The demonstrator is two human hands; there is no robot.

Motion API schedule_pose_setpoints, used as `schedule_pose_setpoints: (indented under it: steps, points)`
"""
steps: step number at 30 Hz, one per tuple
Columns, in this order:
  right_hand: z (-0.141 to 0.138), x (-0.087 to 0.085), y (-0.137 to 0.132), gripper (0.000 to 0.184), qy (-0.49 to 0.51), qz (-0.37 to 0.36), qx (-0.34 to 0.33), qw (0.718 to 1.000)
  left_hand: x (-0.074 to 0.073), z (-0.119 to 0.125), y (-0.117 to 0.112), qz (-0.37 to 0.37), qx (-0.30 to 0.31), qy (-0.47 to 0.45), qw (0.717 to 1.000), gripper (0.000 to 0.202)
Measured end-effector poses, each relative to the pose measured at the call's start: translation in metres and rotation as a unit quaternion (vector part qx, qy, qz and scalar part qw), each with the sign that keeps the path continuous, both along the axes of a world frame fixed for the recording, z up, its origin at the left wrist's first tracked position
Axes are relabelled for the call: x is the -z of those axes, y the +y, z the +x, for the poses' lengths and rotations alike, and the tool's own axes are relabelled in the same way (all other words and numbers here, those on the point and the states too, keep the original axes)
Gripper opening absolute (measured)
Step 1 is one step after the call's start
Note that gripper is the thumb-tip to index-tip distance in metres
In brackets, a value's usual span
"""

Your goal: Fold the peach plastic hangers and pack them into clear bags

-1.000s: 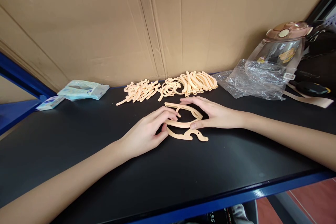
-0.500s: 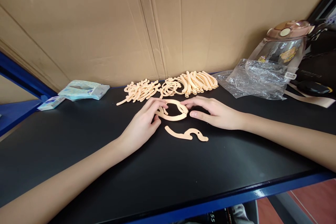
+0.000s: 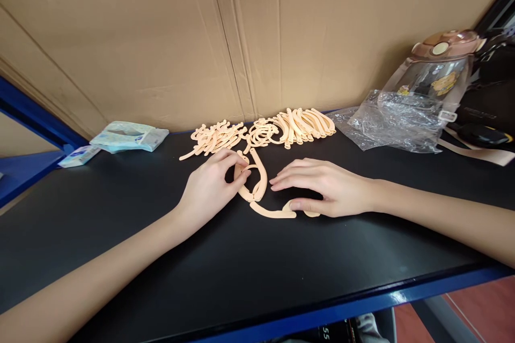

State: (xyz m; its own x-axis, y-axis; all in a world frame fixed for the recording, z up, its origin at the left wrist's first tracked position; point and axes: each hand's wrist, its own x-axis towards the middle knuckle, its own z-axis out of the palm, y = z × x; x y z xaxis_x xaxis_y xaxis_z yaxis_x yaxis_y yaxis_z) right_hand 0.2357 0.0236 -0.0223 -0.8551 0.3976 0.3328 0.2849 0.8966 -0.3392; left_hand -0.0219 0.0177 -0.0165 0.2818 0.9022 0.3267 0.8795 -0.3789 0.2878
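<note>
My left hand (image 3: 217,179) pinches a peach plastic folding clothes hanger (image 3: 262,174) between thumb and fingertips; its two curved arms meet at a joint pointing towards me. Part of this hanger is hidden behind the fingers. My right hand (image 3: 317,187) hovers low with fingers stretched and parted, its thumb over a second peach part, a curved hanger arm with a hook (image 3: 273,213). The thumb and palm cover much of that hook, and whether they touch it I cannot tell.
Behind my hands lie piles of hanger hooks (image 3: 217,138), ring-shaped curved parts (image 3: 261,133) and curved arms (image 3: 308,126). Tissue packs (image 3: 129,136) sit at left. Crumpled clear plastic (image 3: 394,123) and a strapped water bottle (image 3: 434,72) stand right, before a cardboard wall (image 3: 161,37).
The hanger in my left hand has turned, its joint swinging from the right towards me. My right hand has left it and come nearer, over the hook of the loose arm.
</note>
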Motion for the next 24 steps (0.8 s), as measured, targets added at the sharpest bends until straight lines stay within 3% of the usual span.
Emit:
schedule_pose_setpoints:
  steps: [7,15,20,24]
  points:
    - [-0.002,0.001,-0.001,0.031,0.008,0.022,0.003,1.000,0.007,-0.005,0.007,-0.021,0.074,-0.082,0.994,0.015]
    - [-0.001,0.000,0.003,0.046,-0.004,0.033,0.027,0.999,0.001,0.005,0.000,-0.074,0.186,-0.134,0.971,0.016]
    - [-0.001,-0.001,0.004,0.034,0.017,0.030,0.032,0.999,0.002,0.002,0.003,-0.081,0.144,-0.169,0.972,0.013]
    - [0.000,-0.001,0.002,0.027,0.049,0.046,0.017,0.998,0.007,-0.001,0.006,-0.037,0.108,-0.172,0.978,0.013]
